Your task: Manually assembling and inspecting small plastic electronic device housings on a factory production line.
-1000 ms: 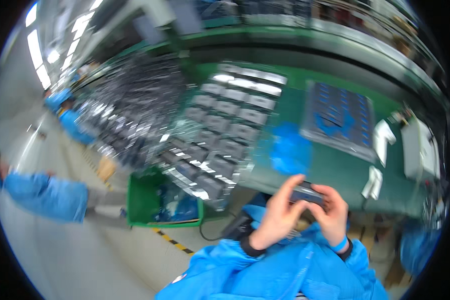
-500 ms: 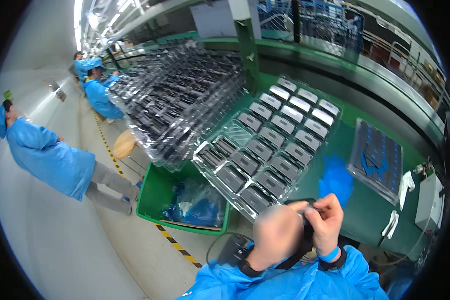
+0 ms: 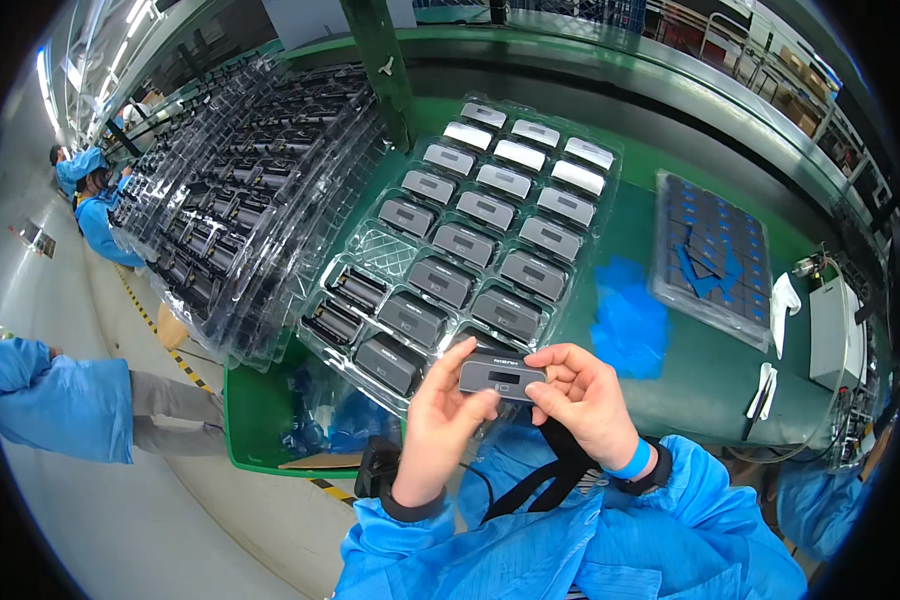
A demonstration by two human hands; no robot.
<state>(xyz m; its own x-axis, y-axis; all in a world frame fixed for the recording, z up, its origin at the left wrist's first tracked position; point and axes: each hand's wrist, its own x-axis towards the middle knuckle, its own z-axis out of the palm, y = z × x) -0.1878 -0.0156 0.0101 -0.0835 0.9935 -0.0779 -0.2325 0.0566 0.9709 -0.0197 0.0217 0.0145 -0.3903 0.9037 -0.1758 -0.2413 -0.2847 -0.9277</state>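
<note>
Between both hands I hold a small grey rectangular electronic device point(image 3: 502, 377) with rounded ends and a dark window on its face. My left hand point(image 3: 442, 418) grips its left end, thumb along the lower edge. At its right end, my right hand point(image 3: 582, 402) pinches it between thumb and fingers. The device is just above the near end of a clear plastic tray point(image 3: 383, 255), where rows of similar grey devices point(image 3: 465, 243) lie face up. Two pockets at the tray's left hold open dark housings point(image 3: 332, 322), and one pocket behind them has no device.
Stacked clear trays of black parts point(image 3: 240, 190) stand left of the tray. A green bin point(image 3: 260, 463) with bags sits below. On the green bench point(image 3: 610, 245) lie blue film pieces point(image 3: 630, 320), a tray of dark pads point(image 3: 712, 255) and white wipes point(image 3: 785, 310). Co-workers point(image 3: 60, 395) are leftward.
The view has swung, so the bench contents appear further left. My left hand, blurred before, now shows clearly, and the device's face has come into sight between both hands.
</note>
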